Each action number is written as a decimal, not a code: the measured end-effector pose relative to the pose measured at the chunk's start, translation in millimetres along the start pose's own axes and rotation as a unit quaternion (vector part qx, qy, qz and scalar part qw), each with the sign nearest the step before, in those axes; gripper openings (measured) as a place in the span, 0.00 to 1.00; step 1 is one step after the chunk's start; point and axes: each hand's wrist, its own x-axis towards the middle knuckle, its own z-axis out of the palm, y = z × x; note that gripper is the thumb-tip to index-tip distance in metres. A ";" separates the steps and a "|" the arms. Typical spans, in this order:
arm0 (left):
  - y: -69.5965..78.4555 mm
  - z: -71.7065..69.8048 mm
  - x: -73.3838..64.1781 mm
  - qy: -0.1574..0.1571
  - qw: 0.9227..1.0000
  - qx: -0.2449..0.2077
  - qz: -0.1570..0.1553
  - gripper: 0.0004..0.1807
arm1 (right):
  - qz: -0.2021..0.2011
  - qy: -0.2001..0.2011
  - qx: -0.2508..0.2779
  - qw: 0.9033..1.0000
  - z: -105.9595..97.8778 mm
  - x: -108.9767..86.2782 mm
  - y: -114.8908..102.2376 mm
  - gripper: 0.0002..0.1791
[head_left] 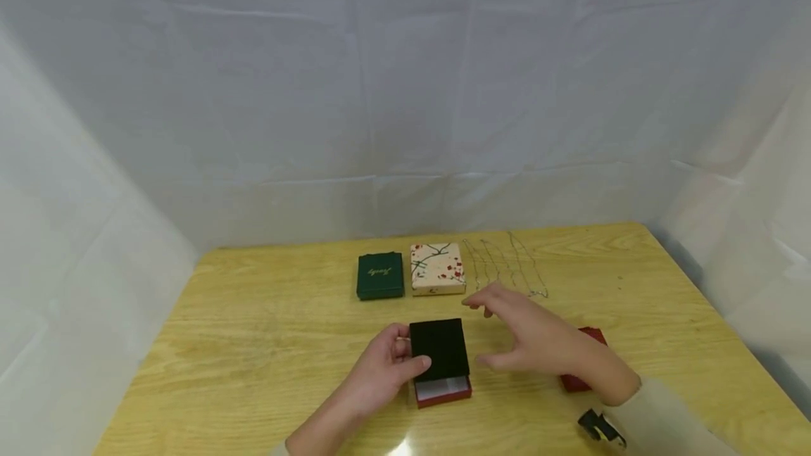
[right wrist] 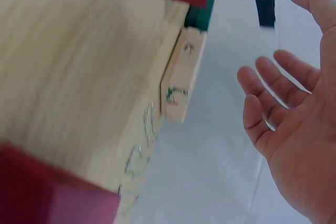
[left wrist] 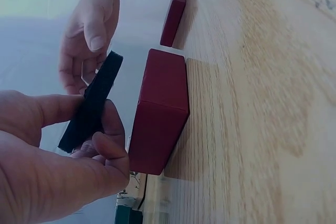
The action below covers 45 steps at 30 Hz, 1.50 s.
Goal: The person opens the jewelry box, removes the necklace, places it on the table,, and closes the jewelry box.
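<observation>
My left hand (head_left: 383, 364) pinches a flat black square pad (head_left: 438, 347) between thumb and fingers. Under the pad stands a red box (head_left: 445, 400) with no lid on it, its pale inside showing along the near edge. In the left wrist view, the tilted pad (left wrist: 94, 100) is apart from the red box (left wrist: 160, 111). My right hand (head_left: 526, 333) hovers to the right of the pad, fingers spread and holding nothing. Partly hidden under the right forearm lies a red box lid (head_left: 575, 383).
A dark green box (head_left: 380, 276) with gold lettering and a cream floral box (head_left: 437, 271) stand at the back. Several thin chain necklaces (head_left: 538, 293) lie beside them. A small black object (head_left: 598, 426) is by the right sleeve. White cloth walls surround the wooden table (head_left: 266, 343).
</observation>
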 end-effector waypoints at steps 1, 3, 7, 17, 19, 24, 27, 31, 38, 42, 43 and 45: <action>0.0 0.3 0.4 0.000 1.000 -0.002 0.001 0.26 | 0.001 -0.002 -0.004 1.000 2.9 0.1 -2.3 0.42; 0.2 0.8 1.5 0.001 1.000 -0.005 0.002 0.26 | 0.001 -0.003 -0.015 1.000 8.4 0.7 -6.1 0.45; 1.0 1.9 2.9 0.001 1.000 -0.014 0.000 0.25 | 0.002 0.000 -0.022 1.000 16.4 2.5 -11.5 0.50; 3.0 3.2 1.8 -0.005 1.000 -0.028 -0.006 0.26 | -0.017 0.006 -0.047 0.999 23.1 5.6 -16.1 0.49; 3.0 3.1 1.4 -0.007 1.000 -0.029 -0.006 0.26 | -0.018 0.005 -0.050 0.999 23.7 5.4 -16.5 0.48; 2.9 2.8 -0.3 -0.002 1.000 -0.021 -0.003 0.27 | -0.010 0.004 -0.053 0.999 23.6 4.3 -17.4 0.47; 2.1 1.2 -1.8 0.011 1.000 0.005 0.002 0.30 | -0.007 0.006 -0.058 0.998 22.2 3.4 -17.4 0.46; 1.0 -3.5 -3.8 0.026 0.998 0.048 0.008 0.32 | -0.003 0.006 -0.061 0.998 18.5 1.9 -17.3 0.46; 2.4 -8.7 -6.7 0.039 0.994 0.095 0.027 0.35 | 0.011 0.005 -0.066 0.998 13.0 -0.5 -15.4 0.45; 0.3 -9.5 -7.4 0.041 0.990 0.131 0.029 0.39 | 0.007 0.008 -0.073 0.997 12.0 -1.6 -13.9 0.45; -0.3 -9.6 -7.7 0.041 0.989 0.143 0.027 0.40 | 0.005 0.009 -0.074 0.997 12.0 -1.9 -13.6 0.45; -1.1 -9.2 -8.5 0.041 0.984 0.170 0.021 0.43 | 0.004 0.010 -0.078 0.997 12.1 -2.5 -13.0 0.45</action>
